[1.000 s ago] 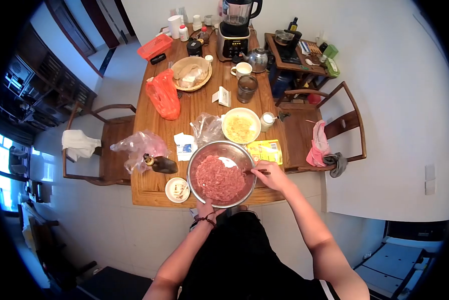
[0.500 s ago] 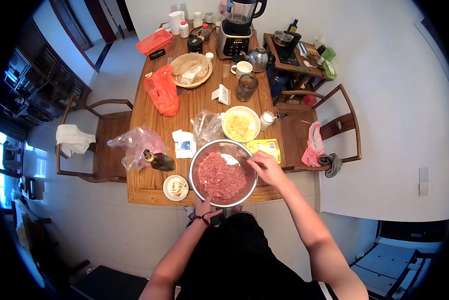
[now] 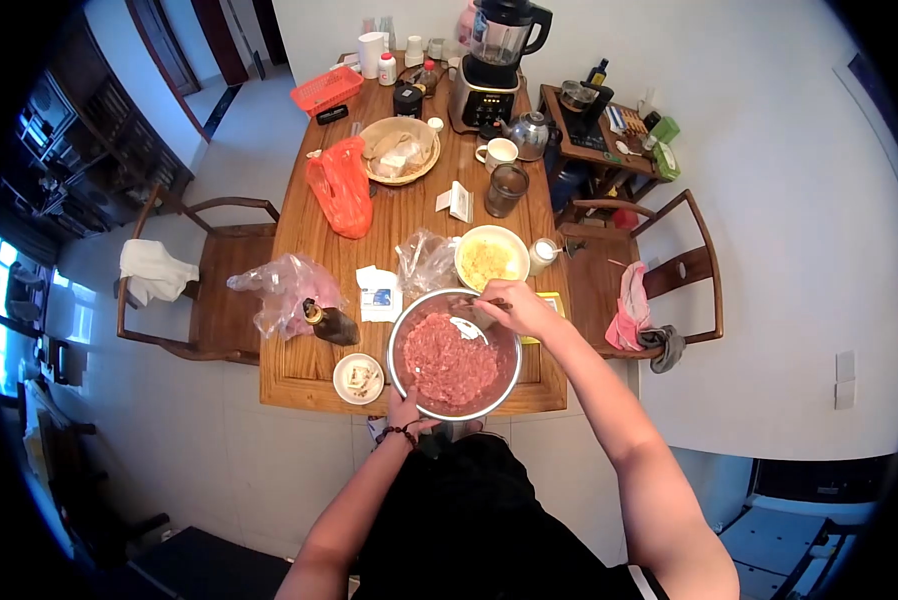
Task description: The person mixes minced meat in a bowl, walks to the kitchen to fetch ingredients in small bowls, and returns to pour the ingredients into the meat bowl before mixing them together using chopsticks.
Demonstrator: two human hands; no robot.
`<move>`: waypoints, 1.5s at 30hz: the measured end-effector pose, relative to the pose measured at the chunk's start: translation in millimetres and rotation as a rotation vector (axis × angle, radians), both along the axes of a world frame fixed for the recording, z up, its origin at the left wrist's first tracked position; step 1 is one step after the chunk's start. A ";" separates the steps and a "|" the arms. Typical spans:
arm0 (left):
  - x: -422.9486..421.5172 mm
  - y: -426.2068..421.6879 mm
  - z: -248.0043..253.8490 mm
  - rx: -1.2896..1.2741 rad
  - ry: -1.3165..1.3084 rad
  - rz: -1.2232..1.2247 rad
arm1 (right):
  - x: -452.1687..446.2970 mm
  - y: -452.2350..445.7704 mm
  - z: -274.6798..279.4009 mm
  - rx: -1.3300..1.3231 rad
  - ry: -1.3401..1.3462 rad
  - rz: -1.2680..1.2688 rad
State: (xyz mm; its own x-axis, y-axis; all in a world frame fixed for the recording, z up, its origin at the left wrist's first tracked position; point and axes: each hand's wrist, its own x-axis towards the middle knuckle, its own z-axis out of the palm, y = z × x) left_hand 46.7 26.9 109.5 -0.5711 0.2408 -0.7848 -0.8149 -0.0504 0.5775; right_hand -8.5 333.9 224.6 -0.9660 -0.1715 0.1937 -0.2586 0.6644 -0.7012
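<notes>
A steel bowl (image 3: 510,380) of pink minced meat (image 3: 449,362) stands at the table's near edge. My left hand (image 3: 405,412) grips the bowl's lower left rim. Over the upper right rim, my right hand (image 3: 514,305) is closed round thin dark sticks, probably chopsticks, whose lower part is hard to make out. Just beyond is a bowl of yellow food (image 3: 491,258), with a yellow packet (image 3: 553,302) partly hidden by my right hand. A small dish with pale pieces (image 3: 359,379) and a dark bottle (image 3: 331,325) are to the left of the steel bowl.
Clear plastic bags (image 3: 287,290), a red bag (image 3: 342,190), a basket (image 3: 431,165), a mug (image 3: 497,153), a dark glass (image 3: 506,190), a white jar (image 3: 542,255) and a blender (image 3: 487,100) stand on the wooden table (image 3: 419,212). Chairs flank it.
My right hand has moved from the bowl's right rim to its upper right rim, farther over the bowl. My left hand still holds the lower left rim. The camera view has shifted slightly.
</notes>
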 end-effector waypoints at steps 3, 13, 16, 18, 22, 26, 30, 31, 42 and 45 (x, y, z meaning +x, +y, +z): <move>1.5 0.3 -11.6 -0.021 -0.002 0.020 | 21.5 16.6 -11.2 0.060 -0.226 -0.136; 17.1 14.0 -11.8 -0.019 -0.016 0.098 | 99.4 -73.4 -38.4 -0.115 -0.225 -0.192; 15.2 13.6 -10.1 -0.013 -0.021 0.106 | 74.3 -85.0 -39.3 -0.215 -0.148 -0.170; 11.5 11.4 -3.8 0.000 -0.086 0.077 | 58.0 -82.8 -36.1 -0.217 0.006 -0.256; 7.5 7.5 4.0 0.011 -0.100 0.042 | 67.0 -45.3 -40.2 0.050 -0.166 -0.389; 8.3 8.5 9.1 0.044 -0.075 0.047 | 89.0 -65.7 -31.9 -0.174 -0.329 -0.118; 9.0 5.4 5.7 0.085 -0.098 0.046 | 59.6 -110.0 -39.2 -0.141 -0.177 0.011; 9.3 2.7 4.2 0.080 -0.096 0.049 | 50.5 -114.6 -45.1 -0.146 -0.176 0.015; 8.8 6.4 1.3 0.059 -0.084 0.046 | -31.9 -68.1 -8.9 -0.045 -0.123 -0.341; 7.8 8.4 9.2 0.029 -0.098 0.051 | -42.8 -75.8 -17.4 -0.074 -0.001 -0.248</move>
State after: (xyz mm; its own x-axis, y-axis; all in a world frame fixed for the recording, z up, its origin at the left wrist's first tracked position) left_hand 54.5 35.3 118.7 -0.5041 0.2365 -0.8306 -0.8632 -0.1088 0.4929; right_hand -51.3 258.1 207.2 -0.9768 0.0853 0.1964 -0.0937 0.6544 -0.7504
